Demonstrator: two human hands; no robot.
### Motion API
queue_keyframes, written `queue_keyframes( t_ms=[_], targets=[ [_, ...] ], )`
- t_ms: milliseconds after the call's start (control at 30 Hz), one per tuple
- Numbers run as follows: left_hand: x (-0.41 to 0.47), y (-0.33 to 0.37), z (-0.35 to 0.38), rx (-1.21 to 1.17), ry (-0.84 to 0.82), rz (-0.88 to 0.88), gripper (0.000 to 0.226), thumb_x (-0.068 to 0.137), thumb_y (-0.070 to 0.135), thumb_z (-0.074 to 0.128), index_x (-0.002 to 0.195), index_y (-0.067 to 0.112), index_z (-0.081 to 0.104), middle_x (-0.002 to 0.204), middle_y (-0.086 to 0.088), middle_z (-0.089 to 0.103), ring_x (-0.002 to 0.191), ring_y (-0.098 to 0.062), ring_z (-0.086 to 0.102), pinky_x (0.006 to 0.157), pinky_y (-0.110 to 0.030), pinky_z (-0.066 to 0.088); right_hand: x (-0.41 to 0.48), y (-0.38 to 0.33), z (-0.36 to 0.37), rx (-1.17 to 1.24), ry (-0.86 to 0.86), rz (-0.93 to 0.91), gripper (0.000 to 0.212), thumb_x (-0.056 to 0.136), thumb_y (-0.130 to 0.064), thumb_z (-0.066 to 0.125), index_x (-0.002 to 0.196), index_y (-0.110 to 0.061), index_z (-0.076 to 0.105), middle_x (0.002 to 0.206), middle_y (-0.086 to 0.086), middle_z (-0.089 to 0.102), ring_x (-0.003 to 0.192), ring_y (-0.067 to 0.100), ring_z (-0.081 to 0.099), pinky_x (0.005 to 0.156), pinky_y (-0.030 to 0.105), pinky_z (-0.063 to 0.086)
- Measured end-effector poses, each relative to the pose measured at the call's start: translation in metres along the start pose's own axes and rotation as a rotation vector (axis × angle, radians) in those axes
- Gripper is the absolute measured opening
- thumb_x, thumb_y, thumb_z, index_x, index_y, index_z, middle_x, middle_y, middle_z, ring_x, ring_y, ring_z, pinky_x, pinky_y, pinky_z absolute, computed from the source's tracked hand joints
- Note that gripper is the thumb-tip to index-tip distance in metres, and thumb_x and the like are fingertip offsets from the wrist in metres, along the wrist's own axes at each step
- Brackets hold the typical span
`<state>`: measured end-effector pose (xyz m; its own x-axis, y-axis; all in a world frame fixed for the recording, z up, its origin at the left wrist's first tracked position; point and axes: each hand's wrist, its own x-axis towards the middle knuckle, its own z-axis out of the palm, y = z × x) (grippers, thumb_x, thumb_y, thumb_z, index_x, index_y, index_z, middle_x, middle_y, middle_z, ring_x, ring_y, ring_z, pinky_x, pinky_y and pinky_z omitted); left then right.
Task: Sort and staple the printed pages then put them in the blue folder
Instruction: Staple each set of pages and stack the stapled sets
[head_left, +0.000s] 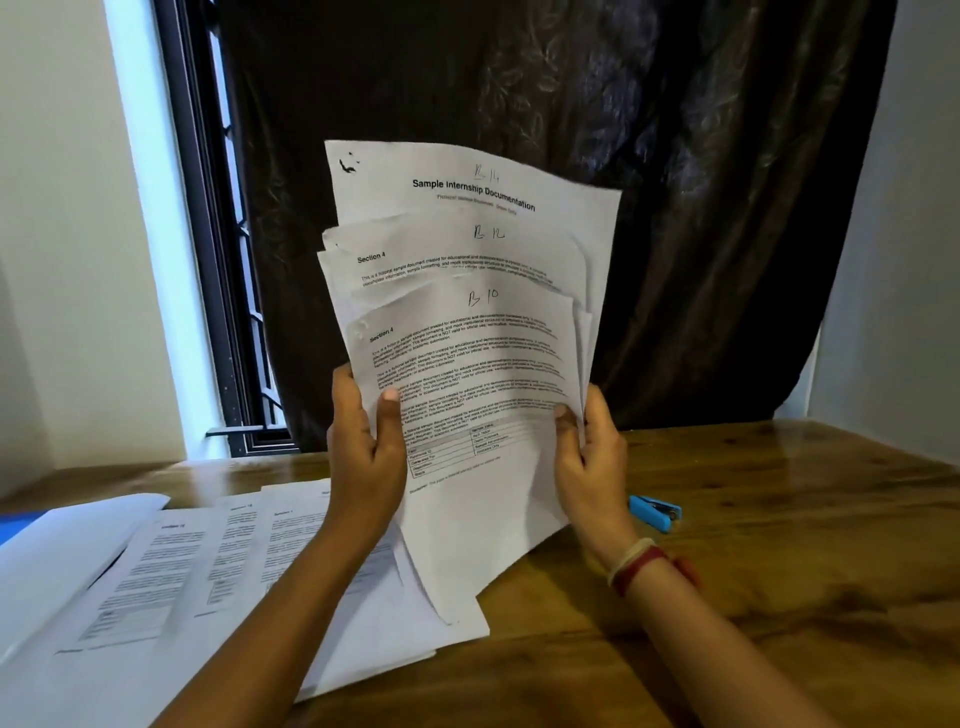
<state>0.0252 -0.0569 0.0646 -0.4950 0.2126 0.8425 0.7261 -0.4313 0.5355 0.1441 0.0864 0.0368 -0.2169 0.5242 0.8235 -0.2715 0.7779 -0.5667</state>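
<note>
The pages (467, 364) stand fanned, long axis upright, just left of the stapler (655, 512), tops marked B 14, B 12, B 10. The left hand (363, 452) pinches their left edge, the right hand (592, 457) their right, each grip clenched on paper. The stapler lies on the tabletop (805, 545) beside the right hand, the nearer one. Loose sheets (171, 571) lie farther left of the stapler.

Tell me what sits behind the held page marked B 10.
A page marked B 12, then the B 14 title page. Other sheet edges peek between; their text is covered.
</note>
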Motion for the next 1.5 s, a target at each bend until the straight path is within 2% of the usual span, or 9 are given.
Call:
queue_keyframes(
  t_ms=[233, 333, 500, 600, 733, 900, 1000, 1267, 1500],
  targets=[
    [-0.009, 0.001, 0.012, 0.15, -0.106, -0.013, 0.039, 0.094, 0.036, 0.049, 0.125, 0.028, 0.028, 0.112, 0.025, 0.047, 0.096, 0.003, 0.06, 0.067, -0.006, 0.051, -0.003, -0.004, 0.0, -0.241, -0.033, -0.081, 0.036, 0.101, -0.033, 0.039, 0.134, -0.019, 0.045, 0.108, -0.023, 0.056, 0.088, 0.01, 0.066, 0.066, 0.039, 0.059],
    [-0.011, -0.012, 0.015, 0.213, -0.154, -0.121, 0.048, 0.094, 0.023, 0.053, 0.133, 0.026, 0.025, 0.117, 0.018, 0.048, 0.097, -0.001, 0.056, 0.074, -0.012, 0.051, -0.005, 0.001, 0.0, -0.255, -0.08, 0.032, 0.039, 0.102, -0.034, 0.037, 0.138, -0.021, 0.037, 0.113, -0.017, 0.055, 0.093, 0.012, 0.064, 0.071, 0.042, 0.059],
    [-0.021, -0.034, 0.015, 0.261, -0.293, -0.35, 0.051, 0.099, 0.017, 0.046, 0.144, 0.019, 0.022, 0.134, 0.002, 0.045, 0.116, -0.011, 0.048, 0.086, -0.02, 0.043, -0.003, 0.014, -0.002, -0.113, -0.146, 0.289, 0.048, 0.099, -0.013, 0.047, 0.143, -0.023, 0.029, 0.12, -0.012, 0.051, 0.101, 0.005, 0.052, 0.076, 0.013, 0.047],
    [-0.023, -0.036, 0.014, 0.303, -0.345, -0.35, 0.042, 0.101, 0.019, 0.042, 0.14, 0.021, 0.027, 0.133, 0.003, 0.047, 0.12, -0.017, 0.05, 0.088, -0.022, 0.044, 0.0, 0.014, -0.004, -0.088, -0.088, 0.353, 0.045, 0.095, 0.001, 0.047, 0.137, -0.015, 0.04, 0.12, -0.001, 0.058, 0.103, 0.008, 0.053, 0.078, 0.013, 0.044],
    [-0.017, -0.025, 0.015, 0.259, -0.257, -0.32, 0.031, 0.101, 0.019, 0.042, 0.131, 0.023, 0.033, 0.12, 0.015, 0.045, 0.102, -0.003, 0.049, 0.074, -0.007, 0.04, 0.008, 0.01, -0.01, -0.051, 0.043, 0.345, 0.043, 0.094, -0.003, 0.054, 0.134, -0.016, 0.042, 0.112, -0.009, 0.052, 0.102, 0.007, 0.05, 0.083, 0.019, 0.046],
    [-0.021, -0.027, 0.016, 0.304, -0.105, -0.423, 0.041, 0.097, 0.016, 0.052, 0.134, 0.016, 0.035, 0.123, 0.007, 0.048, 0.109, -0.012, 0.048, 0.094, -0.034, 0.045, 0.007, 0.019, -0.013, 0.006, -0.04, 0.447, 0.052, 0.09, -0.012, 0.064, 0.134, -0.017, 0.038, 0.116, -0.007, 0.051, 0.107, 0.011, 0.05, 0.087, 0.026, 0.047],
    [-0.022, -0.033, 0.016, 0.299, -0.072, -0.512, 0.037, 0.097, 0.01, 0.052, 0.131, 0.014, 0.04, 0.133, -0.007, 0.054, 0.12, -0.027, 0.053, 0.099, -0.043, 0.045, 0.007, 0.023, -0.017, 0.103, -0.147, 0.5, 0.029, 0.097, -0.008, 0.051, 0.122, -0.022, 0.045, 0.111, -0.009, 0.056, 0.105, 0.011, 0.055, 0.078, 0.014, 0.046],
    [-0.021, -0.03, 0.017, 0.209, -0.057, -0.46, 0.029, 0.1, 0.011, 0.045, 0.127, 0.017, 0.038, 0.121, 0.006, 0.049, 0.107, -0.013, 0.048, 0.088, -0.03, 0.042, 0.008, 0.02, -0.016, 0.0, -0.04, 0.39, 0.028, 0.097, -0.003, 0.047, 0.12, -0.02, 0.047, 0.111, -0.007, 0.057, 0.102, 0.009, 0.055, 0.076, 0.011, 0.047],
    [-0.035, -0.041, 0.021, 0.186, -0.109, -0.553, 0.028, 0.103, 0.013, 0.039, 0.13, 0.018, 0.04, 0.13, -0.002, 0.05, 0.119, -0.022, 0.049, 0.093, -0.033, 0.041, -0.006, 0.028, -0.006, 0.041, -0.052, 0.542, 0.041, 0.095, -0.005, 0.053, 0.133, -0.014, 0.04, 0.116, -0.005, 0.052, 0.109, 0.013, 0.052, 0.088, 0.022, 0.043]
  ],
)
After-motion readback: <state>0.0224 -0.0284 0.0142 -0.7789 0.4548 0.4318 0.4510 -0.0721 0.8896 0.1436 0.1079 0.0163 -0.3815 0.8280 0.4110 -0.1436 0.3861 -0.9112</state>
